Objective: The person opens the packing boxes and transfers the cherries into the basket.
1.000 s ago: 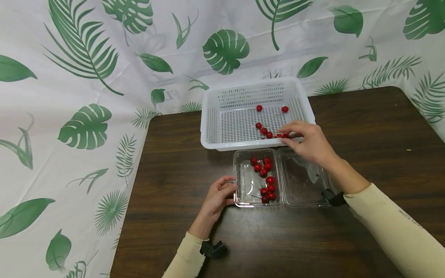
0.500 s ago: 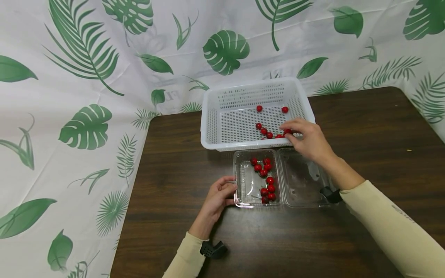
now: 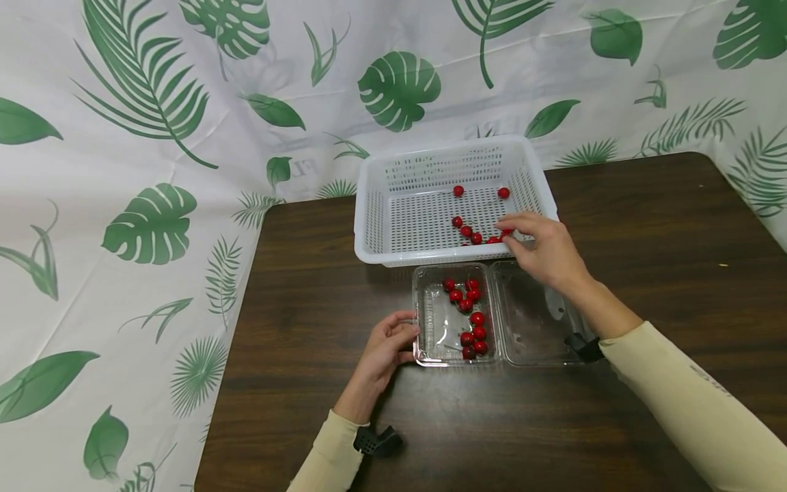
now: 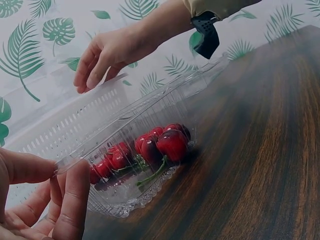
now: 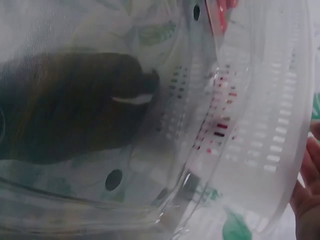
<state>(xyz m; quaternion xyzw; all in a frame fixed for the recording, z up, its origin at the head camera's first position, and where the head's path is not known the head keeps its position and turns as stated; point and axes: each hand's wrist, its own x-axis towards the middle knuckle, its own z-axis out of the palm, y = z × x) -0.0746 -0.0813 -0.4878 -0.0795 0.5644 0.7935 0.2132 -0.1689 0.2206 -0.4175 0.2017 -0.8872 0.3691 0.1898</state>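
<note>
A clear plastic clamshell box (image 3: 438,335) lies unfolded on the table, with several red cherries (image 3: 465,305) in its left half. My left hand (image 3: 382,348) pinches the box's left rim between thumb and fingers, which the left wrist view shows close up. Over the front right of a white plastic basket (image 3: 369,232), my right hand (image 3: 544,249) has its thumb and forefinger about a cherry (image 3: 507,234), mostly covered by the fingertips. More cherries (image 3: 466,231) lie in the basket. In the right wrist view only part of the right hand (image 5: 310,185) shows at the edge.
The clear lid half (image 3: 535,328) lies flat to the right, under my right forearm. A dark wood-grain table (image 3: 320,287) carries everything. Behind the basket hangs a white sheet (image 3: 332,68) with green leaf prints. Green stems (image 4: 152,175) show on cherries in the box.
My right hand has shifted slightly right and up inside the basket, its fingertips coming round a cherry at the front. The left hand and the box stay in place.
</note>
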